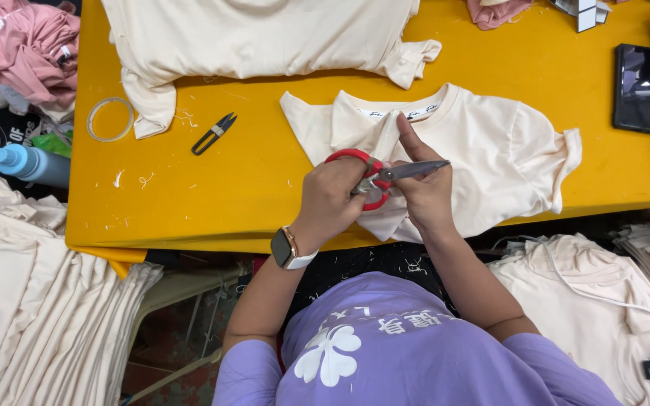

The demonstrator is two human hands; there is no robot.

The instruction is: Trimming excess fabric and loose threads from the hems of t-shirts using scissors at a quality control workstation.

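The red-handled scissors [374, 177] sit at the centre of the frame, handles to the left and grey blades pointing right, lying roughly level; the blades look closed or nearly so, though the view is too small to be sure. Under them, just right of centre, a cream T-shirt [490, 150] lies on the yellow surface with its neckline toward the top of the frame, its right sleeve crumpled, and part of its left shoulder pulled up into a fold.
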